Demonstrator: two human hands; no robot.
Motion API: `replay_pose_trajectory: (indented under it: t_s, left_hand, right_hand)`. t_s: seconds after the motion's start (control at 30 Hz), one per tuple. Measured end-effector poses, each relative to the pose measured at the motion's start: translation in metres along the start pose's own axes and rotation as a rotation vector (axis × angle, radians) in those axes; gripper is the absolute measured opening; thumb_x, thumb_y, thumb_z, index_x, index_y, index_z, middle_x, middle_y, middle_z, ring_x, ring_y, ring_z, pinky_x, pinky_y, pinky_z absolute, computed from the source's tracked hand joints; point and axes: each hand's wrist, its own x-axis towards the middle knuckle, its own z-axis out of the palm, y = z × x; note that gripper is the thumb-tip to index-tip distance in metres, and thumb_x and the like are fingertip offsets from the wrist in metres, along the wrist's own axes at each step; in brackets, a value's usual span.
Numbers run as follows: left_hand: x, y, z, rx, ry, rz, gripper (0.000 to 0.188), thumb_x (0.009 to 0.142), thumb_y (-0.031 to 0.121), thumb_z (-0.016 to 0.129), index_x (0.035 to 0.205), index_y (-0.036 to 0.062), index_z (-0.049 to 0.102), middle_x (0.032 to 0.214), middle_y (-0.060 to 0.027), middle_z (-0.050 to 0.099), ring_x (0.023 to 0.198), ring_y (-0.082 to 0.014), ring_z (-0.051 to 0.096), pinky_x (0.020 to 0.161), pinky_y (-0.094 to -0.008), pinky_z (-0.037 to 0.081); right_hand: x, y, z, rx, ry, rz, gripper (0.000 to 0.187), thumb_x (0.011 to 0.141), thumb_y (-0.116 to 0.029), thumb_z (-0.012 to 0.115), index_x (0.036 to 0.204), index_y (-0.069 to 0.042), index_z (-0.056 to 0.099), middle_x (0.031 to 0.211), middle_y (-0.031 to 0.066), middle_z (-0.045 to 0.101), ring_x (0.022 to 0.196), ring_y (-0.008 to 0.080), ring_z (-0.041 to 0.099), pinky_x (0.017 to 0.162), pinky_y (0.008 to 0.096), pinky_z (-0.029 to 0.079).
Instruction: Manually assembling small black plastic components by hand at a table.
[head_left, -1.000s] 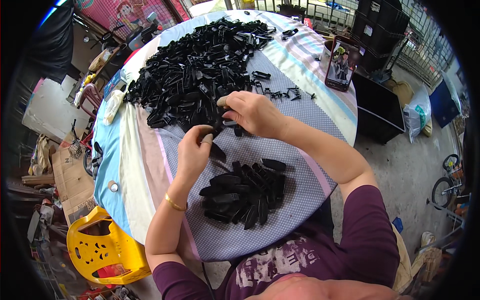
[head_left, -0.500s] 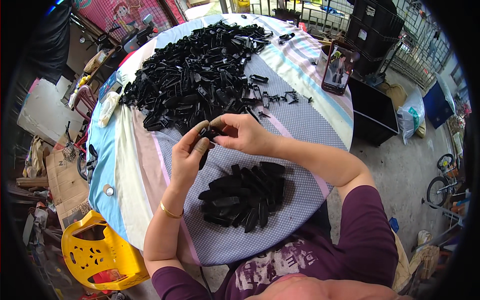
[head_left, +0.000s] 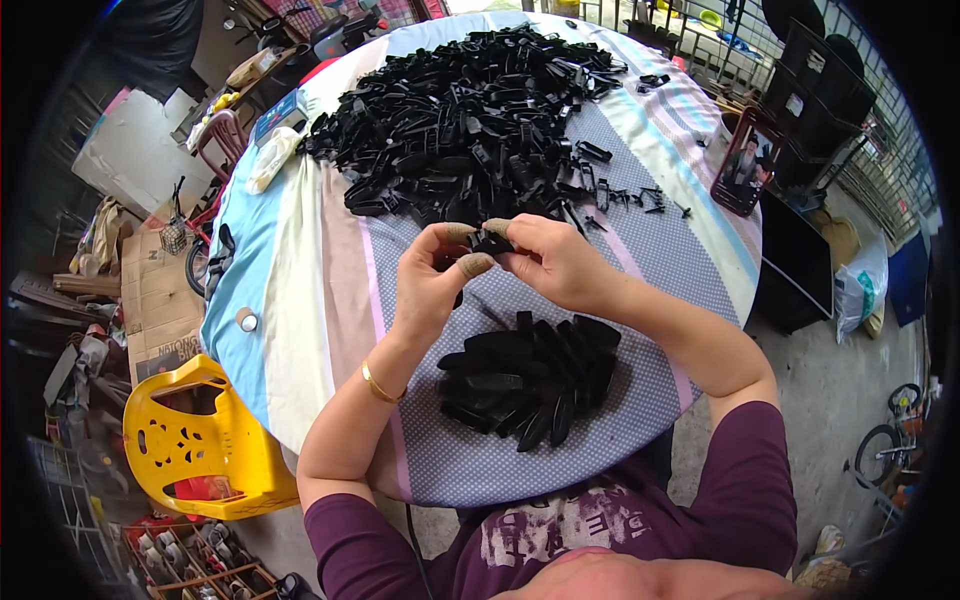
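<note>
On a cloth-covered table (head_left: 470, 475), we see a large heap (head_left: 470, 110) of black parts, then a smaller pile (head_left: 535, 380); between them, left hand (head_left: 428, 285) and right hand (head_left: 562, 262) pinch one black piece (head_left: 490, 243), which, we judge, could drop should either fingertip grip loosen.

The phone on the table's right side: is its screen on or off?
On: the phone shows a lit image of a person rather than a blank black face.
</note>
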Motion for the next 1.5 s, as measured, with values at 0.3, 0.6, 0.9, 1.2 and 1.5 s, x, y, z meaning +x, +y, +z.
replay_pose_trajectory:
  t_s: [0.3, 0.6, 0.9, 1.2, 1.5]
  left_hand:
    - [-0.007, 0.004, 0.007, 0.071, 0.044, -0.019, 0.033, 0.078, 0.001, 0.068, 0.110, -0.0022, 0.060, 0.090, -0.0044, 0.066, 0.076, -0.0063, 0.059, 0.066, -0.0177, 0.048]
    - [-0.008, 0.010, 0.013, -0.059, 0.034, 0.000, 0.029, 0.083, 0.001, 0.062, 0.111, -0.0026, 0.060, 0.089, -0.0038, 0.066, 0.078, -0.0065, 0.059, 0.070, -0.0188, 0.049]
    - [-0.007, 0.012, 0.002, 0.045, -0.072, 0.072, 0.023, 0.083, 0.002, 0.061, 0.105, -0.0031, 0.063, 0.092, -0.0051, 0.066, 0.082, -0.0072, 0.058, 0.073, -0.0189, 0.048]
    - [0.014, 0.006, -0.017, -0.548, -0.240, -0.136, 0.036, 0.092, 0.015, 0.052, 0.124, -0.0010, 0.044, 0.112, -0.0139, 0.058, 0.094, -0.0209, 0.060, 0.088, -0.0323, 0.047]
    - [-0.002, -0.003, -0.002, -0.472, 0.166, -0.306, 0.028, 0.082, 0.001, 0.063, 0.108, 0.0001, 0.052, 0.096, -0.0112, 0.062, 0.080, -0.0166, 0.062, 0.072, -0.0269, 0.052]
  right_hand:
    - [-0.002, -0.005, 0.002, -0.089, 0.042, -0.117, 0.031, 0.079, -0.001, 0.062, 0.108, 0.003, 0.057, 0.096, 0.0136, 0.058, 0.080, 0.0255, 0.063, 0.068, 0.0297, 0.052]
    - [-0.001, -0.010, 0.003, -0.067, 0.078, 0.195, 0.032, 0.075, -0.012, 0.071, 0.102, 0.001, 0.060, 0.093, 0.0110, 0.061, 0.072, 0.0172, 0.062, 0.060, 0.0257, 0.051]
    - [-0.005, -0.004, 0.008, -0.059, -0.035, 0.071, 0.018, 0.079, -0.016, 0.069, 0.083, 0.000, 0.065, 0.068, 0.0069, 0.063, 0.058, 0.0091, 0.055, 0.052, 0.0264, 0.042]
    - [0.008, 0.013, -0.007, 0.691, -0.157, 0.331, 0.032, 0.091, -0.017, 0.055, 0.119, -0.004, 0.052, 0.105, 0.0020, 0.057, 0.096, 0.0112, 0.055, 0.076, 0.0262, 0.050]
    - [-0.005, 0.003, 0.024, 0.814, -0.109, 0.396, 0.022, 0.086, -0.012, 0.062, 0.103, -0.004, 0.052, 0.088, 0.0009, 0.058, 0.081, 0.0064, 0.056, 0.070, 0.0222, 0.048]
